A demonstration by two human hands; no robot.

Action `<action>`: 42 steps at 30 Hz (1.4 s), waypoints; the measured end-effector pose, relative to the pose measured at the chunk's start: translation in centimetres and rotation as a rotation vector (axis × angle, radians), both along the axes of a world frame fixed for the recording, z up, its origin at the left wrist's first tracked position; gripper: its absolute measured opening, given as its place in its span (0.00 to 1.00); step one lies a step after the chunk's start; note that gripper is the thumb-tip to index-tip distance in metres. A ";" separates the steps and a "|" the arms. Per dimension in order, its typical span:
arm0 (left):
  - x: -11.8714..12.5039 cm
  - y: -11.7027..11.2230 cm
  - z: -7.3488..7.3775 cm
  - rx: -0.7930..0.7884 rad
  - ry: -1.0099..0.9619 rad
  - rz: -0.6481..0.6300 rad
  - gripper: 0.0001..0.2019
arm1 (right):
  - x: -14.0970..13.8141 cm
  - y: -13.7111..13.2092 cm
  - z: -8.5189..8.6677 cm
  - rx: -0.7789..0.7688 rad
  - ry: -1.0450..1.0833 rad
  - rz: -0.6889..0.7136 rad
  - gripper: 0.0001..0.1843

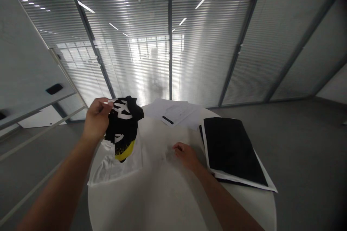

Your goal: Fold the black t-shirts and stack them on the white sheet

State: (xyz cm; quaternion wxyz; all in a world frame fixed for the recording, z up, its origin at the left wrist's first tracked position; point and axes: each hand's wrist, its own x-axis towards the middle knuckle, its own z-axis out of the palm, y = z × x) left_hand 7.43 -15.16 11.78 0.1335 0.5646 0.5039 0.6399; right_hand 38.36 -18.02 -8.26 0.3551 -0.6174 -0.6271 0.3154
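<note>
My left hand (pixel 97 118) is raised above the left side of a round white table (pixel 168 202) and is closed on a bunched garment (pixel 123 128), black with white print and a yellow patch. White fabric (pixel 114 168) hangs from the bundle down onto the tabletop. My right hand (pixel 185 154) rests on the table near its middle, fingers curled down on the surface with nothing visible in it.
A stack of black and white folded items (pixel 230 151) lies on the right side of the table. Loose papers (pixel 173 112) lie at the far edge. Glass walls with blinds stand behind; a whiteboard (pixel 24 68) leans at the left.
</note>
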 end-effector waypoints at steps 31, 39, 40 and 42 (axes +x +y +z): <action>4.5 0.9 0.4 -0.234 0.923 -0.099 0.17 | 3.5 2.5 13.9 0.277 0.382 0.015 0.21; 0.7 0.8 0.4 -0.298 1.164 0.071 0.22 | 3.3 1.7 15.4 0.550 0.677 -0.212 0.19; 0.7 0.8 0.4 -0.293 1.160 0.090 0.22 | 2.9 1.5 15.6 0.541 0.739 -0.211 0.18; 0.8 0.7 0.2 -0.279 1.153 0.080 0.22 | 2.3 0.9 16.2 0.491 0.836 -0.167 0.18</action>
